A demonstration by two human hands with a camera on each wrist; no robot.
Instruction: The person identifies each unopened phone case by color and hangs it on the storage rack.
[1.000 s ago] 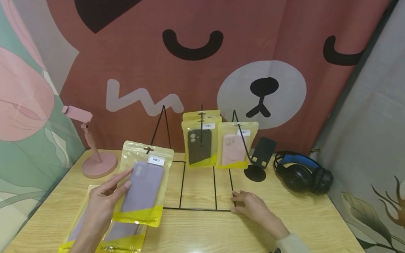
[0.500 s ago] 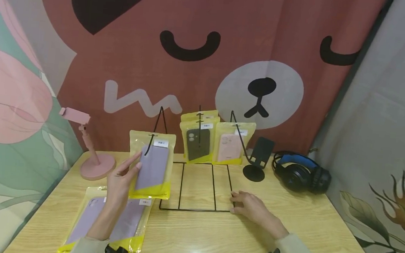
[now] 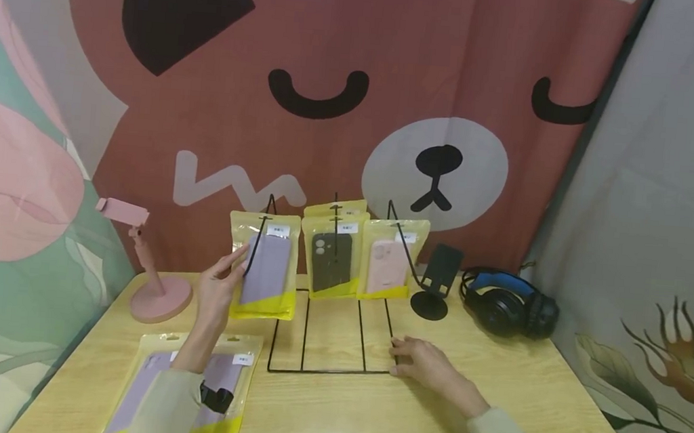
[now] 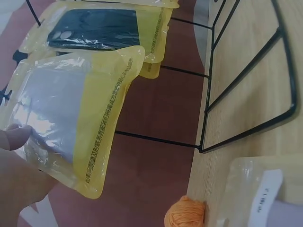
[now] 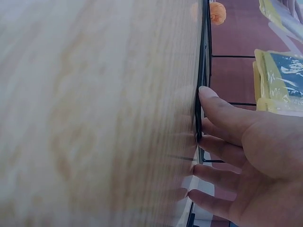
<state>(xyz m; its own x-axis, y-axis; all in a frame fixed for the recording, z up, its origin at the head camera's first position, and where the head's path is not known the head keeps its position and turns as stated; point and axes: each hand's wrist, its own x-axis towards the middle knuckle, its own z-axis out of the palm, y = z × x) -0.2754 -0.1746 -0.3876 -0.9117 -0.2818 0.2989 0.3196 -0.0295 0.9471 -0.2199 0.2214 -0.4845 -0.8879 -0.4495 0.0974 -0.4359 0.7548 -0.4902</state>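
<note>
My left hand (image 3: 215,294) pinches the left edge of a clear and yellow bag (image 3: 269,271) with a purple phone case inside. The bag hangs upright on the left hook of a black wire display rack (image 3: 304,335), its hole threaded over the wire. In the left wrist view, my thumb (image 4: 19,136) presses the bag's face. At the rack's front right corner, my right hand (image 3: 427,369) grips the base wire between thumb and fingers. A bag with a black case (image 3: 331,263) and one with a pink case (image 3: 387,264) hang alongside, another bag behind the black one.
Bagged purple cases (image 3: 224,377) lie on the table at front left. A pink phone stand (image 3: 160,297) is at the left, a black phone stand (image 3: 440,271) and headphones (image 3: 508,307) at the right. An orange yarn ball (image 4: 184,213) shows in the left wrist view.
My left hand has moved forward and up with the purple case's bag, sliding it back along the left hook. My right hand stays on the rack's base. The head view has tilted slightly.
</note>
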